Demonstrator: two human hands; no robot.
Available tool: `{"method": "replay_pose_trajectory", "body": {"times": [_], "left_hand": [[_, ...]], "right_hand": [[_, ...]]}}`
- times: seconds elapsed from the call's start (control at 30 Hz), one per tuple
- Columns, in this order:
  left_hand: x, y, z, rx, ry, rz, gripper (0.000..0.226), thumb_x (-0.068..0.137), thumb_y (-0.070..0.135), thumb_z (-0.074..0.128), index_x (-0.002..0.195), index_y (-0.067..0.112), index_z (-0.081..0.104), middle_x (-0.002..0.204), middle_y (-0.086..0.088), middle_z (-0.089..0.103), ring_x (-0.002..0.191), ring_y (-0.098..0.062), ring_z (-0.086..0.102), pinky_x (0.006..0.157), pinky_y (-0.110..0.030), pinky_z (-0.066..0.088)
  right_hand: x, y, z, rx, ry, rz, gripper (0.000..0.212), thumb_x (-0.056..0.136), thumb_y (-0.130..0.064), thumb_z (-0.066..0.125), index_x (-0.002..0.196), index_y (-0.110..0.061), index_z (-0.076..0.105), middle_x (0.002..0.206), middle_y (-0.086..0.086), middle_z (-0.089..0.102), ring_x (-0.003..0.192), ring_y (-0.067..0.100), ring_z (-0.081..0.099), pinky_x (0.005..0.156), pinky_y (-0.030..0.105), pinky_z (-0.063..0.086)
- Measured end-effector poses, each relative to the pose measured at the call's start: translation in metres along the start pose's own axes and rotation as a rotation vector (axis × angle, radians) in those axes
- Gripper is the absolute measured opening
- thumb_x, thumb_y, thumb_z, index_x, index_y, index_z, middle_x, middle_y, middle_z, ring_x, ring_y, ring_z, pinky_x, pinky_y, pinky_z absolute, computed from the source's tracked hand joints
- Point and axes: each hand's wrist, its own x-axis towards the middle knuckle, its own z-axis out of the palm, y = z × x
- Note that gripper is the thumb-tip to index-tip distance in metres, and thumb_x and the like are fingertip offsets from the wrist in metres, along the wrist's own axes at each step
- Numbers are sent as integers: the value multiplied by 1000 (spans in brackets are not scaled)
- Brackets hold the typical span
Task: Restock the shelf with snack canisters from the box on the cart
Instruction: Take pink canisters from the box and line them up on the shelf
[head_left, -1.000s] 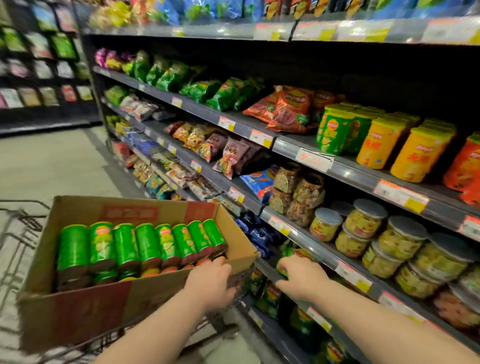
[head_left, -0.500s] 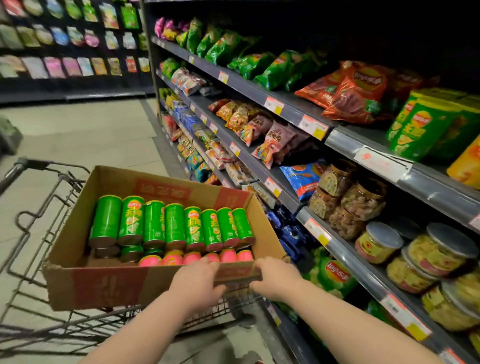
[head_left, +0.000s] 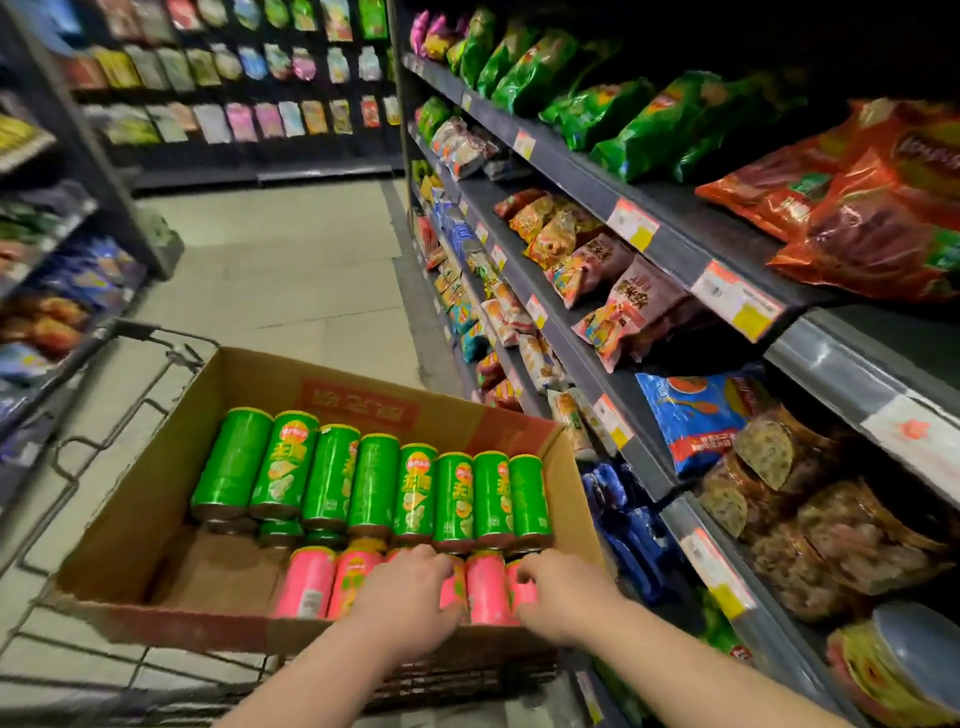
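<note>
An open cardboard box (head_left: 136, 512) sits on a wire cart (head_left: 78, 457). Inside it lies a row of several green snack canisters (head_left: 373, 484), with more beneath them. A row of pink canisters (head_left: 307, 581) lies along the box's near wall. Both my hands are down in the box on the pink row. My left hand (head_left: 410, 595) curls over a pink canister near the middle. My right hand (head_left: 563, 595) curls its fingers round the rightmost pink canister (head_left: 523, 592). The shelf unit (head_left: 670, 244) stands close on the right.
The right shelves hold chip bags (head_left: 639, 130), snack packs (head_left: 623, 301) and clear jars (head_left: 810, 525), with price tags (head_left: 737, 301) on the edges. Another shelf unit (head_left: 47, 291) lines the left of the aisle. Tiled floor (head_left: 280, 270) stretches ahead to a back wall of hanging packets.
My view has dropped and turned toward the cart. My right hand left the shelf edge and both hands moved from the box's front wall down onto the pink canisters.
</note>
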Motion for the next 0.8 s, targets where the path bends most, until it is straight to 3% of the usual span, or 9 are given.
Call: {"method": "replay_pose_trajectory", "body": {"times": [0.23, 0.53, 0.8], "left_hand": [[14, -15, 7, -76, -56, -143, 44, 89, 46, 48, 125, 21, 51, 126, 0, 52, 119, -20, 49, 93, -31, 42], [18, -94, 17, -100, -158, -338, 52, 86, 49, 51, 131, 24, 47, 131, 0, 48, 119, -21, 52, 94, -34, 47], [47, -165, 20, -35, -321, -359, 53, 86, 50, 49, 132, 25, 44, 131, -6, 49, 122, -26, 51, 99, -35, 43]], "right_hand": [[45, 14, 3, 8, -112, -55, 38, 84, -34, 56, 120, -21, 56, 125, 5, 58, 115, 28, 56, 92, 35, 46], [83, -32, 27, 6, -266, -102, 36, 83, -32, 54, 116, -19, 59, 118, 6, 62, 108, 28, 59, 85, 34, 49], [118, -96, 46, 63, -334, -71, 44, 87, -34, 55, 127, -16, 54, 130, 10, 57, 119, 31, 53, 95, 37, 46]]}}
